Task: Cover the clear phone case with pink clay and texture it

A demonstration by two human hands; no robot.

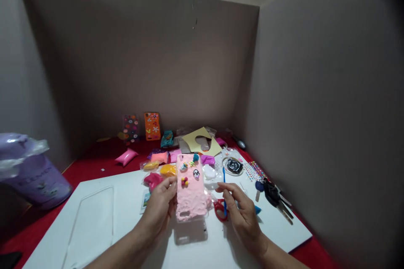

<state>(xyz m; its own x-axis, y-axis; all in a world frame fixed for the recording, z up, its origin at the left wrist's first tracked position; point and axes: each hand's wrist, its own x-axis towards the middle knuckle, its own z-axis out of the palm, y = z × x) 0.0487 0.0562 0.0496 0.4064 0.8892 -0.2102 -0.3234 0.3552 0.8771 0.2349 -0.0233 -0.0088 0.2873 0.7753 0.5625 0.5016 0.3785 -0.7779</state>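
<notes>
My left hand (160, 201) grips the left edge of a phone case (191, 195) covered in rough pale pink clay. Small decorations sit on its upper half: a dark teal piece (195, 158), a cupcake charm (183, 167), a black-and-white round charm (196, 173) and a red and yellow cluster (184, 181). To the right of the case is my right hand (238, 210), its thumb and forefinger drawn together. A thin blue stick (224, 174) passes behind or between those fingertips; I cannot tell which. Red-handled scissors (220, 211) lie just beside them.
Clay packets, including a yellow one (168, 170), crowd behind the case. Keys (274, 195) and sticker gems (252, 171) lie right, a transparent case outline (91, 218) left. Two decorated cases (152, 126) lean at the back. A purple bag (34, 172) stands far left.
</notes>
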